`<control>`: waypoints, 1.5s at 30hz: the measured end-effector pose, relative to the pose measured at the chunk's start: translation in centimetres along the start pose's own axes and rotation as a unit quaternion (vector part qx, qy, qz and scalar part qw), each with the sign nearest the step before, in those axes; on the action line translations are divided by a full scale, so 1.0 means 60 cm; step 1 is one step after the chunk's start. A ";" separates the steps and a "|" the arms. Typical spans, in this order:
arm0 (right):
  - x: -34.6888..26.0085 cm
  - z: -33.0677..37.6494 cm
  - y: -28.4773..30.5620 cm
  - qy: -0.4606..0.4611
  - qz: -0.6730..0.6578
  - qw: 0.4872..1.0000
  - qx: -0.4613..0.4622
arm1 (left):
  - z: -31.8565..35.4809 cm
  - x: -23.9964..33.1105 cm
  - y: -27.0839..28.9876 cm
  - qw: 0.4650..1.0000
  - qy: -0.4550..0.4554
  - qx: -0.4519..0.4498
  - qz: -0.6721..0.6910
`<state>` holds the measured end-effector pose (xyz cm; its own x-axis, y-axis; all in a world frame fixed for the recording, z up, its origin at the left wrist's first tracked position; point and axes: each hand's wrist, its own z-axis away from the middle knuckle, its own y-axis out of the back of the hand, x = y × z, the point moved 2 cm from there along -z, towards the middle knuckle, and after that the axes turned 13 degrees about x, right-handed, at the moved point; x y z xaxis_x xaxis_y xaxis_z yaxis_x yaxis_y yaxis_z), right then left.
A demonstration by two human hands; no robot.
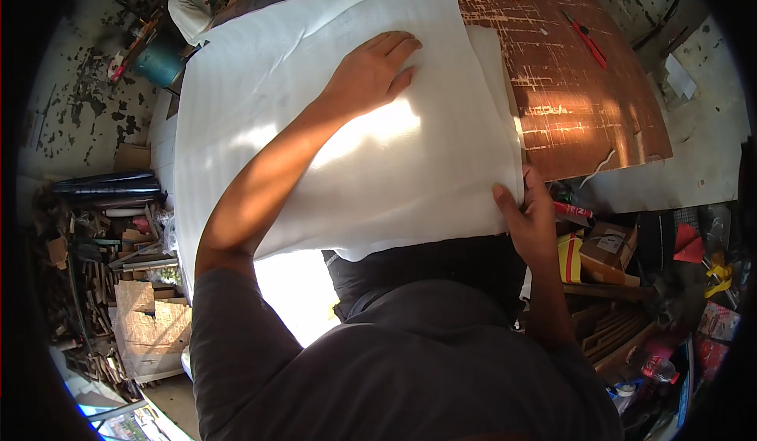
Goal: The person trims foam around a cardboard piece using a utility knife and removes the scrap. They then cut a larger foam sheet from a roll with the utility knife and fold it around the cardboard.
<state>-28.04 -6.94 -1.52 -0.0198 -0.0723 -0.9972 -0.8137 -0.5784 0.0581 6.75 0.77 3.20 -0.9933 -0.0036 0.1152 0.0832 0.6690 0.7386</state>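
left hand (371,70): flat and open, palm down on the white sheet (378,165), up toward the far side. Fingers spread, just pressing, nothing gripped.

right hand (530,219): closed on the sheet's near right corner, thumb on top, fingers tucked under the edge, so that's a pinch hold.

sheet: big, thin, foamy-looking, laid over the brown counter (583,102). It covers most of the left part and hangs off the near edge toward the body.

doing it well: I'd say keep the flat hand planted as the anchor and pull the corner gently, low and outward. Yank it and thin stuff like this probably creases or tears. Looks like more than one layer stacked at the right edge, so line those edges up before smoothing.

red cutter (585,37): far right on the counter, well apart from both hands.

hard to see: the right fingertips are under the sheet. The layer count is a guess. A sun patch washes out the sheet's middle. My own torso blocks the near edge. Another person (189,3) at top left is cut off, and the clutter on the floor either side is too bent by the lens to sort out.
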 end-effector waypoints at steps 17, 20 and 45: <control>-0.013 -0.037 0.106 0.010 0.028 0.996 0.087 | 0.167 -0.123 0.220 0.988 0.117 -0.089 0.035; -0.009 -0.042 0.115 0.002 0.032 0.995 0.093 | 0.237 -0.127 0.317 0.980 0.183 -0.068 -0.034; -0.140 -0.149 0.103 0.063 0.000 0.998 -0.006 | 0.434 -0.184 0.577 0.798 0.572 0.188 0.020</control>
<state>-27.71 -17.18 7.64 0.0537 -0.1745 -0.9832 -0.8069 -0.5876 0.0603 18.53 43.33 10.20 -0.2495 -0.5085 0.8242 -0.1308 0.8610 0.4916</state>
